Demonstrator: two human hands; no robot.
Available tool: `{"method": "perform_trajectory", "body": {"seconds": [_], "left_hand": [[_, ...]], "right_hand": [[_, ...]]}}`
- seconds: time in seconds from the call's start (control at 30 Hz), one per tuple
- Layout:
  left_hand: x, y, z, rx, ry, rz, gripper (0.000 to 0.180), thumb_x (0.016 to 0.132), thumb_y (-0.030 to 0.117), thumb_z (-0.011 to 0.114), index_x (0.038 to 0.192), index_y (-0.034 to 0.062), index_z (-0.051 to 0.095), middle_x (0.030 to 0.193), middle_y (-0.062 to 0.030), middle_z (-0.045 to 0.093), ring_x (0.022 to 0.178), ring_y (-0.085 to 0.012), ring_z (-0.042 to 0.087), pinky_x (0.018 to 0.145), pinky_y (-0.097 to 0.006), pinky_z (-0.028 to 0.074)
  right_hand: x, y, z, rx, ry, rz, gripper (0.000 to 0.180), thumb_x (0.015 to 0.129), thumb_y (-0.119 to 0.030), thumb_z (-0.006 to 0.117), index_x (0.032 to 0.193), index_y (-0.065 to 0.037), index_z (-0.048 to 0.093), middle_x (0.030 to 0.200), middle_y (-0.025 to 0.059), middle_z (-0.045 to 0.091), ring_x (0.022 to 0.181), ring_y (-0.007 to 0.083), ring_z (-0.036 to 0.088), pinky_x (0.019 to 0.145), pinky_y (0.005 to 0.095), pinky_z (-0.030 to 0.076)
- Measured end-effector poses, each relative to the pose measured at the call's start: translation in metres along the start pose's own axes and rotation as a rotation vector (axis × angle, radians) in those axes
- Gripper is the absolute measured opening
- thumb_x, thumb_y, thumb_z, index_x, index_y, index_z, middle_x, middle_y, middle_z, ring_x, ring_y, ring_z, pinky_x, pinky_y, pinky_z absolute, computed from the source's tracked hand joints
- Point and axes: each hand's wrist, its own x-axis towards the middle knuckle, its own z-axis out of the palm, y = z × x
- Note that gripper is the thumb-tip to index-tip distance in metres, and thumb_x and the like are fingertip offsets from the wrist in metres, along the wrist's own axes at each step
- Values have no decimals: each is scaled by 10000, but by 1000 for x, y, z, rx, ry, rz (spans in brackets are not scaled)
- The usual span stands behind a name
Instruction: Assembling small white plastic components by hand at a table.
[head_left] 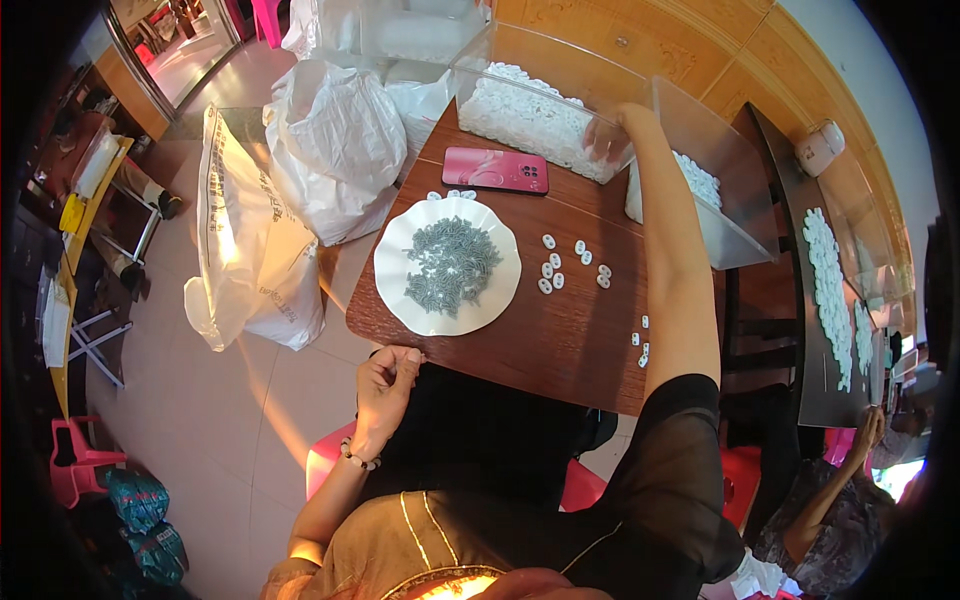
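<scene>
My right hand [606, 138] reaches into a clear plastic bin [560, 48] of small white oval pieces [525, 108]. Its fingers show only dimly through the bin's wall, so their grip is unclear. My left hand [386, 390] is by the table's near edge, thumb pressed to curled fingers; anything pinched there is too small to make out. Beyond it, a white scalloped plate [397, 303] holds a heap of small grey metal springs or screws [452, 266]. Several loose white two-holed pieces [552, 265] lie right of the plate, with more [642, 342] near the right edge.
A pink phone [495, 170] lies behind the plate. Another clear bin [712, 225] stands at the right. White sacks [335, 150] are on the floor to the left. At far right, a dark table [815, 385] carries white pieces, with another person's hand [872, 428] at its edge.
</scene>
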Motion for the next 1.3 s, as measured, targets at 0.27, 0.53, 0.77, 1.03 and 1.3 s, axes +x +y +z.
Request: {"method": "perform_trajectory", "body": {"seconds": [0.27,0.53,0.77,1.03,1.3], "left_hand": [[-2,-5,-4,3,18,-20,223,959,202,615,872,3,665,697,51,563,609,-19,443,555,-183,353],[1,-5,-6,-8,-9,-28,232,955,211,621,874,-1,669,707,44,582,616,-21,459,559,-183,365],[2,-6,-13,14,34,-52,233,954,209,623,869,-1,674,707,42,590,616,-26,468,563,-187,377],[4,-6,-12,24,32,-69,212,959,185,615,871,1,673,713,42,595,622,-25,469,566,-188,381],[-1,-7,-12,14,4,-65,207,959,182,614,871,3,670,749,34,629,631,-21,474,570,-184,382]], "right_hand": [[-35,-21,11,144,483,-262,373,725,-300,798,933,-51,614,742,67,655,601,143,657,497,238,511],[-19,-24,-11,36,393,-245,323,784,-311,756,962,-71,633,751,22,663,582,115,609,527,272,513],[22,-83,-7,40,121,-361,385,814,-170,698,1193,-195,635,1056,29,681,914,174,641,758,342,570],[26,-77,-6,-84,-58,-204,417,822,-173,702,1226,-192,603,1181,60,639,903,207,657,747,365,575],[-18,-64,-3,160,395,-437,137,804,-196,725,827,-70,676,708,27,652,615,128,616,613,253,531]]}}
